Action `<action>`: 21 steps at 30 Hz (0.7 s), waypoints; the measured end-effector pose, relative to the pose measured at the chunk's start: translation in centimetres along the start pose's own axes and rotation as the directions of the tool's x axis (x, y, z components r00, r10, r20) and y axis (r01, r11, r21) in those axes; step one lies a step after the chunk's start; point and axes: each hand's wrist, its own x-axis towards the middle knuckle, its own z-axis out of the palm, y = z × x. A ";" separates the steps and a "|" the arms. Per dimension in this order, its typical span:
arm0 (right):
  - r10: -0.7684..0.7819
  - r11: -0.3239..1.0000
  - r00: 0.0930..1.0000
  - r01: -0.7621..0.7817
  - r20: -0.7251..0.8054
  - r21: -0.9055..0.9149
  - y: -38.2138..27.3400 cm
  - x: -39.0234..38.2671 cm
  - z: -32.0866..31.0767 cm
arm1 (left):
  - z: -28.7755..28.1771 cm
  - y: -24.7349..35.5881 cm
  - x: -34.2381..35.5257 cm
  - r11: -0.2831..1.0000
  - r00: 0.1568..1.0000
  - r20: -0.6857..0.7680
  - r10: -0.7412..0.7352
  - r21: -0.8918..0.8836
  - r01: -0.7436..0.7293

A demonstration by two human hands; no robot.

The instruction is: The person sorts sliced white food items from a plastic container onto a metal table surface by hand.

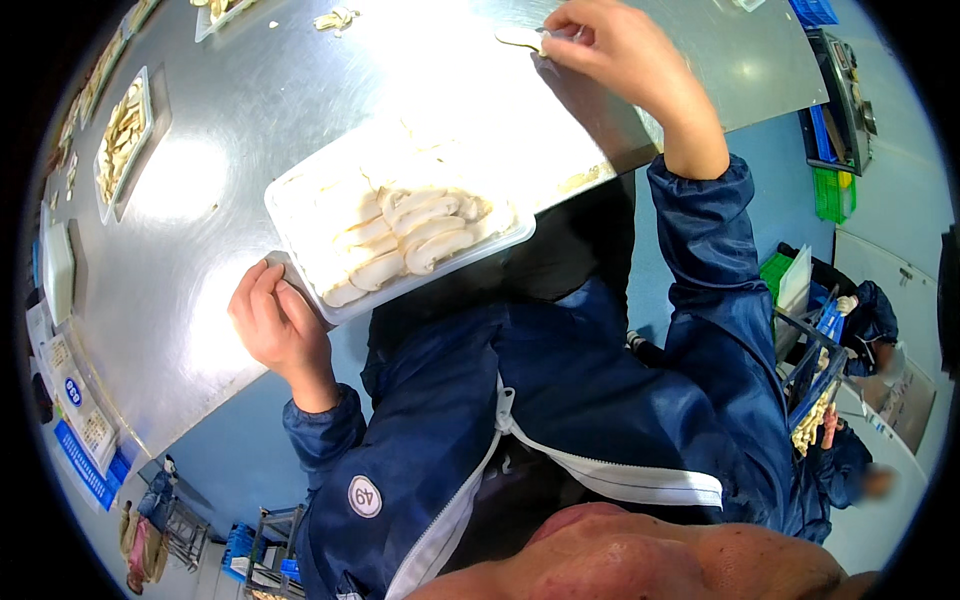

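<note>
A clear plastic tray [420,277] lies at a slant by the near edge of the steel table, filled with overlapping rows of pale mushroom slices [405,235]. Glare washes out its far part. Beside the tray's left end rests my left hand [275,315], fingers loosely bent and a little apart, with nothing seen in them; whether it touches the tray I cannot tell. Farther off to the right, my right hand [600,40] pinches a single mushroom slice [521,38] between thumb and fingers, low over the tabletop.
Another tray of slices [124,140] stands at the left, with more trays along the far left edge. A small heap of slices [336,18] lies at the back. Printed packs [80,400] lie at the table's left corner. Racks, crates and other people are beyond the right edge.
</note>
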 end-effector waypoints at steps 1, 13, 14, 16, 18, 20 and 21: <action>0.000 1.000 1.000 0.000 0.000 0.001 0.0 -0.1 0.3 | -0.1 0.0 0.0 1.000 1.000 0.001 0.009 0.000 -0.009; -0.221 0.971 0.965 0.204 0.140 0.125 0.7 1.5 1.4 | 0.0 0.0 0.0 1.000 1.000 0.016 0.004 -0.003 -0.004; -0.290 0.947 0.955 0.278 0.056 0.162 0.9 1.6 1.8 | -0.1 0.0 -0.1 1.000 1.000 0.018 0.002 -0.004 -0.002; -0.354 0.916 0.935 0.353 -0.029 0.190 0.4 1.8 2.1 | 0.0 -0.2 -0.2 1.000 1.000 0.011 0.001 0.011 -0.001; -0.212 0.925 0.912 0.303 -0.352 0.228 -0.7 1.6 2.1 | 0.1 -0.1 -0.1 1.000 1.000 0.010 0.005 0.008 -0.005; -0.115 0.991 0.973 0.127 -0.199 0.046 0.5 0.2 2.5 | 0.1 0.0 0.0 1.000 1.000 0.008 0.009 0.008 -0.009; 0.024 0.987 0.997 -0.035 -0.069 -0.160 1.0 -0.4 2.7 | 0.1 0.0 0.0 1.000 1.000 0.007 0.005 0.007 -0.005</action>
